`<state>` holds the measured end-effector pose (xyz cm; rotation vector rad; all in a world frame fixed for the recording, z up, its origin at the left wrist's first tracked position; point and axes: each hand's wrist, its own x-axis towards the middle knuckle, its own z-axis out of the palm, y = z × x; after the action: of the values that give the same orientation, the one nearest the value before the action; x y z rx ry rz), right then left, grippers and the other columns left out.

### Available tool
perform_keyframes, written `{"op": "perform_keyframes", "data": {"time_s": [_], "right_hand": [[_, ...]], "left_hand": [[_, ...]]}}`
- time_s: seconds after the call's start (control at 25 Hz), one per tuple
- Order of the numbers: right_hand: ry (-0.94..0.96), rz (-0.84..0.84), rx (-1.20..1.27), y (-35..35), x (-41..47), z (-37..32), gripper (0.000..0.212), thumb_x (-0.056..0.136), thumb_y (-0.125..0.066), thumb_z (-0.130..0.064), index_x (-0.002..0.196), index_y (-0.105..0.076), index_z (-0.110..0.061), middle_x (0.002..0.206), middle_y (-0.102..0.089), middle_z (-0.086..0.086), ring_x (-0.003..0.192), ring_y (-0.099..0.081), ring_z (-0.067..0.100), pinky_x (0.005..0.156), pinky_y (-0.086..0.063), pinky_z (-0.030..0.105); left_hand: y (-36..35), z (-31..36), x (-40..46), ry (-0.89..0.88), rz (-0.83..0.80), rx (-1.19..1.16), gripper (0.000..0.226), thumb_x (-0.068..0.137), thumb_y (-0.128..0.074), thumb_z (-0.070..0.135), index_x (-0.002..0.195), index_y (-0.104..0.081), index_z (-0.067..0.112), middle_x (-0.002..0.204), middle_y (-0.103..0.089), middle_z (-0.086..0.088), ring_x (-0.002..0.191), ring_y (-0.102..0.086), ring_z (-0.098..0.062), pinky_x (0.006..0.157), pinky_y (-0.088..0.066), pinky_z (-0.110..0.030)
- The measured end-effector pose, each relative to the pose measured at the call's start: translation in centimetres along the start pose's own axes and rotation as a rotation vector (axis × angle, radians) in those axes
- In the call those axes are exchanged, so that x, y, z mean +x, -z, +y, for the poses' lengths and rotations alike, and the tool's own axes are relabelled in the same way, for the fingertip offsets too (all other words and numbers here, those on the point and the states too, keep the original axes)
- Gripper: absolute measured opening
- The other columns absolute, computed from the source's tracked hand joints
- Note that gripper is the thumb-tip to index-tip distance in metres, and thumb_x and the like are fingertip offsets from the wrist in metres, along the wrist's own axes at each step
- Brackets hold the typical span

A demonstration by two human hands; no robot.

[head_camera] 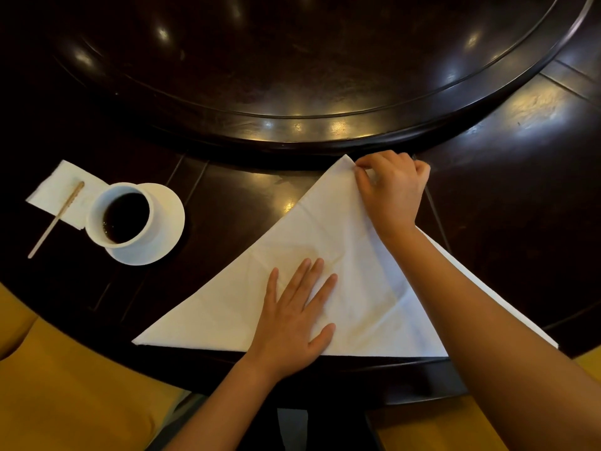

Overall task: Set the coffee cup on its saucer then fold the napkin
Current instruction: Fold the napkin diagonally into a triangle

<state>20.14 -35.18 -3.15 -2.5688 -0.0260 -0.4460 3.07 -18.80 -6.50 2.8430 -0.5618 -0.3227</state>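
My left hand (294,317) lay flat on the soft, limp napkin (325,242); my right hand (392,187) pinched its far corner, the best hold.

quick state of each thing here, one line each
cup: upright on saucer, holds dark coffee
saucer: flat under cup
napkin: folded into triangle, flat
stirrer: lying partly on paper napkin
left hand: open, pressing napkin
right hand: pinching napkin's top corner
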Motion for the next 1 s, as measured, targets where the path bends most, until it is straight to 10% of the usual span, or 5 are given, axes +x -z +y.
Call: {"op": "perform_keyframes", "data": {"time_s": [0.44,0.64,1.0], "right_hand": [[0.076,-0.206,-0.103,-1.8,0.7,0.8,0.029,0.093,-0.05,-0.028,0.114,-0.06,-0.011,0.11,-0.062,0.011,0.103,-0.054,0.028,0.093,-0.034,0.038],[0.277,-0.408,-0.115,3.1,-12.6,-0.9,0.051,0.099,-0.024,-0.037,0.146,-0.024,-0.017,0.154,-0.023,0.009,0.142,-0.016,0.028,0.114,-0.009,0.052],[0.162,-0.596,-0.4,7.0,-17.7,7.6,0.062,0.093,-0.017,-0.053,0.148,-0.009,-0.026,0.156,-0.01,0.002,0.144,-0.003,0.019,0.114,-0.006,0.048]], "left_hand": [[-0.6,0.7,1.2,0.131,0.001,0.095,0.078,0.082,-0.033,0.064,0.149,-0.014,0.03,0.158,-0.007,-0.008,0.145,-0.003,-0.028,0.108,-0.001,-0.061],[-0.9,0.7,1.2,0.138,0.017,0.092,0.078,0.085,-0.032,0.062,0.149,-0.01,0.024,0.158,-0.008,-0.009,0.145,-0.002,-0.027,0.109,-0.004,-0.062],[-1.0,0.5,1.3,0.151,0.011,0.156,0.08,0.083,-0.027,0.065,0.15,-0.008,0.024,0.158,-0.007,-0.009,0.144,-0.005,-0.028,0.108,-0.008,-0.063]]}}
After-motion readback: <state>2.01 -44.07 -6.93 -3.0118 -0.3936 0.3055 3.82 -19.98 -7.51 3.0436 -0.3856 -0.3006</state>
